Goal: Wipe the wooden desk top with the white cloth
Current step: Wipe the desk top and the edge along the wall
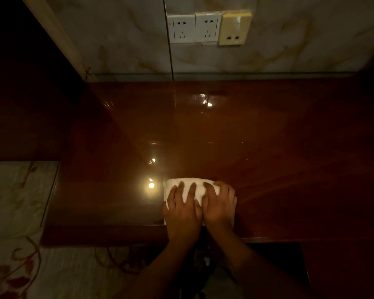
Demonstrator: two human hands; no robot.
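One left hand (183,209), one right hand (220,203), one white cloth (198,181), one wooden desk top (268,137), three wall sockets (181,29) (207,28) (234,28).

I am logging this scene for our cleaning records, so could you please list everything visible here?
wooden desk top: one, glossy reddish brown, fills the middle of the view.
white cloth: one, white, folded, on the desk near its front edge.
white wall sockets: two, white, side by side on the wall above the desk.
cream socket plate: one, cream, right of the white ones.
wall panels: marbled pale beige, behind the desk.
dark wood panel: one, very dark, left of the desk.
patterned floor: pale with red vine motifs, lower left.
left hand: one, presses flat on the cloth.
right hand: one, presses on the cloth beside the left.
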